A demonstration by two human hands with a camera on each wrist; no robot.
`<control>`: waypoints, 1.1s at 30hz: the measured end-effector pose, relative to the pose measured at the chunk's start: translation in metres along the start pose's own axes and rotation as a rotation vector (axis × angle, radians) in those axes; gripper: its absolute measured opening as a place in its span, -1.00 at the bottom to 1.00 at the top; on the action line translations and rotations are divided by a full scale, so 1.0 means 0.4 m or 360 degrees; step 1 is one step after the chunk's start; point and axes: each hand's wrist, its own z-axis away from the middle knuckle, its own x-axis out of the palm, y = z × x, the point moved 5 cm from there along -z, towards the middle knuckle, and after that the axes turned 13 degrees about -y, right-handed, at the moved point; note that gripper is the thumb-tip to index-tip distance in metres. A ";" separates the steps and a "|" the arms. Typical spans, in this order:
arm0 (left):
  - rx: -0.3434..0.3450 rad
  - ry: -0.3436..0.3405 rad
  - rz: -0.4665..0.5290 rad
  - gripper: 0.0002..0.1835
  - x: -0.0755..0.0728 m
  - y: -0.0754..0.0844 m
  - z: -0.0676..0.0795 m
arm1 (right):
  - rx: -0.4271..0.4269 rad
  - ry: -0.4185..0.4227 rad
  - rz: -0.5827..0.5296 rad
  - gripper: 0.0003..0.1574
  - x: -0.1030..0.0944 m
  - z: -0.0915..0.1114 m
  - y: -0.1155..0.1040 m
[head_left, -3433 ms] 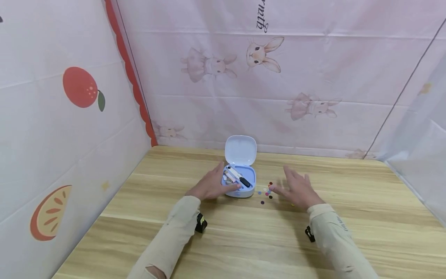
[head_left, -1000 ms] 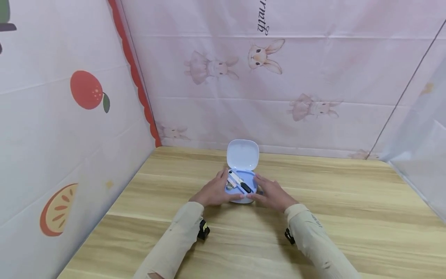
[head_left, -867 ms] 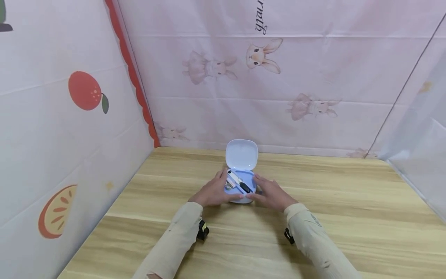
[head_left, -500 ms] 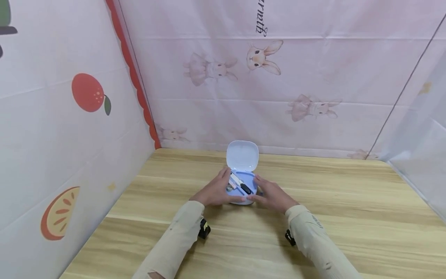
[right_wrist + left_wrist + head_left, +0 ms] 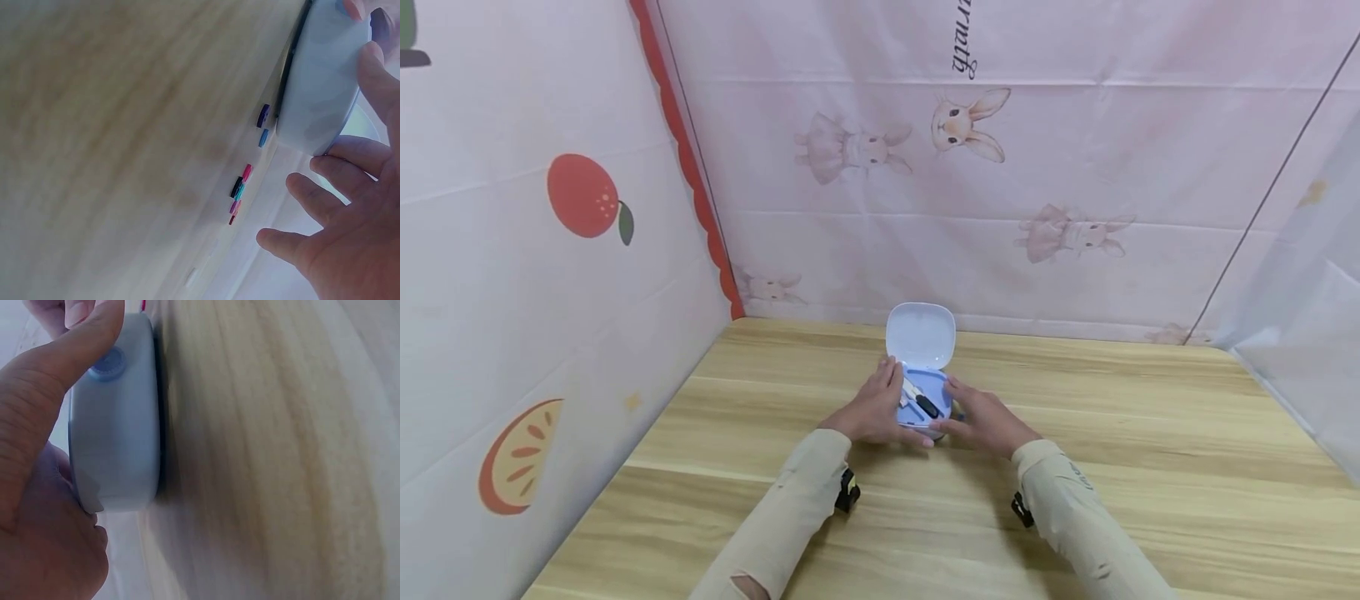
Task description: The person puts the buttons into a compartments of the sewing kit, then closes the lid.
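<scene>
Pale blue shows first on my head feed: a small box [image 5: 936, 384] sits on the wood-grain table [image 5: 925, 525], its lid [image 5: 921, 335] raised at the back, its shallow tray facing up. Inside lies a white tool with a black end [image 5: 927, 406], slanting across the tray; something small and pale beside it, near the left hand [image 5: 877, 406], is too indistinct for me to name. That hand wraps the left side, while the right hand [image 5: 988, 419] takes the right front corner. On the left wrist feed I see the thumb across the front wall, partly over a round blue stud [image 5: 107, 364], fingers bent about the side. On the right wrist feed, thumb and nearest fingers span the corner, snug against the box; the outer two stretch away from it, and several coloured discs [image 5: 236, 187] lie beside the box on the table.
</scene>
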 end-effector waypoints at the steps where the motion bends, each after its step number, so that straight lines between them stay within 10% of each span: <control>1: -0.0009 -0.0002 -0.0002 0.53 0.001 -0.001 -0.001 | 0.0007 -0.0001 -0.0001 -0.02 0.000 0.000 0.001; 33: -0.0138 0.0103 0.0250 0.63 0.004 -0.017 -0.002 | 0.0004 -0.0008 0.0006 0.06 0.000 -0.003 0.013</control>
